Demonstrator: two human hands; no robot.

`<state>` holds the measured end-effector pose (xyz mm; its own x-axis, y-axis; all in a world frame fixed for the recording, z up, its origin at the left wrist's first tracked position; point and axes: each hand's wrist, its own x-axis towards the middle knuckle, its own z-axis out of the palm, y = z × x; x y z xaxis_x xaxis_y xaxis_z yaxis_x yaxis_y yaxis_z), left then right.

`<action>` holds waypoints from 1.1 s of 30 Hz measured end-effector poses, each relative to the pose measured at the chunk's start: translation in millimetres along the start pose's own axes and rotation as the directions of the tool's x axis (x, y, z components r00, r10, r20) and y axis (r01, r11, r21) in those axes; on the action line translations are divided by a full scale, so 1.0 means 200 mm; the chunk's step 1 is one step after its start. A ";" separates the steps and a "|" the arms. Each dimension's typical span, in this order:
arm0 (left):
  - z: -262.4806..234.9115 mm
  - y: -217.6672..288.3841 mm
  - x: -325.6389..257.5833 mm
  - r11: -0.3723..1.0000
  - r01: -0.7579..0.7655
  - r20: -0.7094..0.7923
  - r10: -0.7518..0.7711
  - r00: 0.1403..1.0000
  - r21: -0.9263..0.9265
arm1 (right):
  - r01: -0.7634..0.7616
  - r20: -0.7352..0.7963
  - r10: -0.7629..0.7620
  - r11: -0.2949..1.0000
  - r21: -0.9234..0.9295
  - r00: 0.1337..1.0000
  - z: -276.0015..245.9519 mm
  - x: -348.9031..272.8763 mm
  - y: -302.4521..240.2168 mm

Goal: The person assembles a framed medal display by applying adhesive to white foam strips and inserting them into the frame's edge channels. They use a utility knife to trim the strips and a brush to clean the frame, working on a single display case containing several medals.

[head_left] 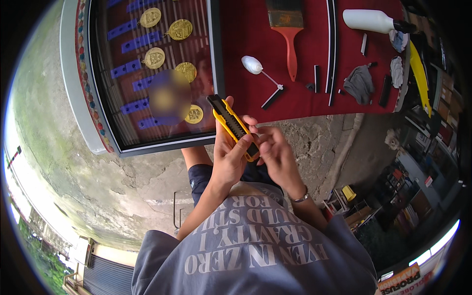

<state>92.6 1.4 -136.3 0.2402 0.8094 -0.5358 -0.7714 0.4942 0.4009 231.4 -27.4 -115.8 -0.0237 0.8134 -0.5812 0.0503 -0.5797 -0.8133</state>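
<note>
My left hand (228, 156) is wrapped around a yellow and black utility knife (233, 124), its thumb on the knife's body. The knife slants across the palm, one end toward the display case; no bare blade shows. My right hand (279, 156) is closed in a pinch at the knife's lower end, though exactly where its fingertips grip is partly hidden. Both hands are in front of my body, just off the table's near edge. Beside the left hand lies a black-framed glass display case (218, 59), with gold medals (180, 30) and blue strips (141, 42) inside.
On the dark red tablecloth (241, 34) lie a wide brush (290, 49), a white bottle (366, 20), long black-and-white strips (332, 54), a grey cloth (359, 84) and a small white lump (251, 64). A yellow tool (420, 76) is at the right edge. Below is cracked concrete floor (142, 191).
</note>
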 end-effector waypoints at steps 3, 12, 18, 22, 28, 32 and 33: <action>0.02 -0.07 -0.04 0.968 -0.060 -0.039 0.072 0.997 0.245 | -0.030 -0.073 0.021 0.993 -0.111 0.997 0.09 0.02 0.02; 0.03 -0.08 -0.01 0.928 -0.084 -0.128 0.138 0.982 0.362 | 0.039 0.147 -0.038 0.999 -0.008 0.988 0.03 0.05 0.06; 0.03 -0.05 0.04 0.959 -0.135 -0.153 0.177 0.972 0.249 | -0.027 0.226 -0.004 0.991 0.131 0.974 -0.03 0.06 0.04; 0.02 -0.02 0.08 0.955 -0.171 -0.114 0.204 0.972 0.244 | 0.001 0.243 -0.044 0.985 0.175 0.969 -0.06 0.09 0.08; -0.01 0.06 0.17 0.909 -0.293 -0.098 0.334 0.937 0.298 | -0.049 0.182 0.047 0.999 0.007 0.982 -0.11 0.13 0.10; -0.02 0.12 0.21 0.892 -0.376 -0.087 0.408 0.909 0.250 | -0.035 0.191 0.029 0.999 0.029 0.981 -0.13 0.15 0.11; -0.01 0.13 0.22 0.894 -0.383 -0.104 0.415 0.904 0.235 | -0.008 0.179 0.009 1.000 -0.004 0.984 -0.14 0.15 0.13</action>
<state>81.8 48.8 -151.7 -0.1641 0.9036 -0.3958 -0.6427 0.2064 0.7378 259.0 -16.3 -153.3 -0.2019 0.7864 -0.5837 0.0545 -0.5861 -0.8084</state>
